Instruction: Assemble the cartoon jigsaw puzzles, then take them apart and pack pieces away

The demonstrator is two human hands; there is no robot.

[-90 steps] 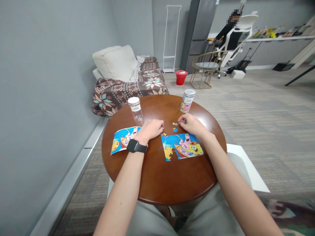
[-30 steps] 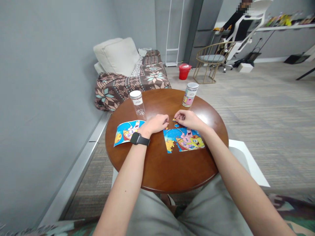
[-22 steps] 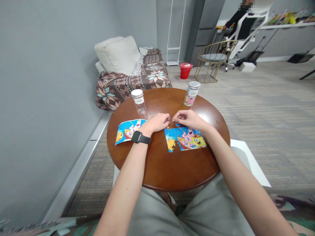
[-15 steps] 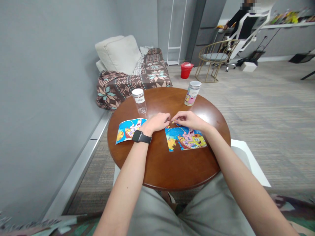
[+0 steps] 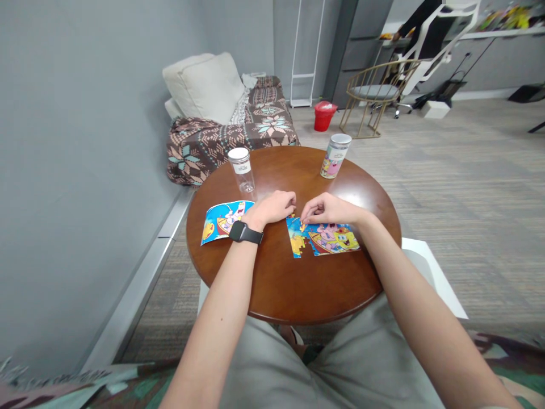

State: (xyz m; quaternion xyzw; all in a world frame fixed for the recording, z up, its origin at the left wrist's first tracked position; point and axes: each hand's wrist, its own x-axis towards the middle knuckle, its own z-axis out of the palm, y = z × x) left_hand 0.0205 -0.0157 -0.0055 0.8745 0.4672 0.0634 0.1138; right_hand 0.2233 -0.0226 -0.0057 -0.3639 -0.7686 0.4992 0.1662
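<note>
A partly assembled jigsaw puzzle (image 5: 334, 241) with a cartoon picture lies on the round wooden table, with a gap in its lower left part. My right hand (image 5: 327, 209) pinches a small yellowish puzzle piece (image 5: 303, 226) over the puzzle's upper left area. My left hand (image 5: 275, 207), a black watch on its wrist, rests with curled fingers just beyond the puzzle's upper left corner. Small loose pieces (image 5: 292, 216) show by its fingertips; whether it grips one is hidden. The left forearm and hand partly cover a curled picture sheet (image 5: 225, 220) with the same cartoon scene.
On the table (image 5: 281, 284), a clear jar (image 5: 243, 173) with a white lid stands at the back left. A printed canister (image 5: 335, 158) stands at the back right. Beyond are a patterned couch (image 5: 230, 142), a red bin (image 5: 324, 117), a gold-framed chair (image 5: 374, 91) and a person's arm (image 5: 419, 20).
My right hand has moved slightly left and down from beside the left fingertips, bringing the piece over the puzzle. The left hand stays nearly in place. The view has shifted slightly.
</note>
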